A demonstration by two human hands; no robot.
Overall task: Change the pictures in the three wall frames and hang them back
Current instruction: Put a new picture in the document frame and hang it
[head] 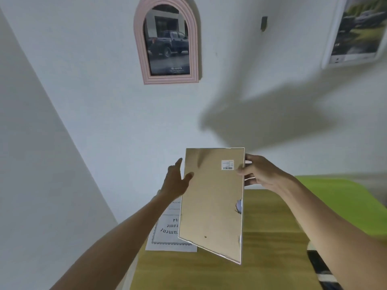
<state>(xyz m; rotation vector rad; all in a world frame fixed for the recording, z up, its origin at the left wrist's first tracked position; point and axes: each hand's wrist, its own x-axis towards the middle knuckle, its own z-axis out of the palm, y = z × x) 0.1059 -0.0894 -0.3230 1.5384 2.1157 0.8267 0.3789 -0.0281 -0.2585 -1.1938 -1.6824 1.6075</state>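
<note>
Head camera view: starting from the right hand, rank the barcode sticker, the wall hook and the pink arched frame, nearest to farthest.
From the right hand:
1. Barcode sticker, just left of its thumb, on the frame back.
2. Wall hook, bare, high above the hand.
3. Pink arched frame, upper left on the wall.

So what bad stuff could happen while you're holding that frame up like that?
The frame is held in the air only by its side edges, left hand and right hand, so a weak grip might let it fall onto the wooden table. It could also land on the printed sheet lying below and crumple it.
</note>
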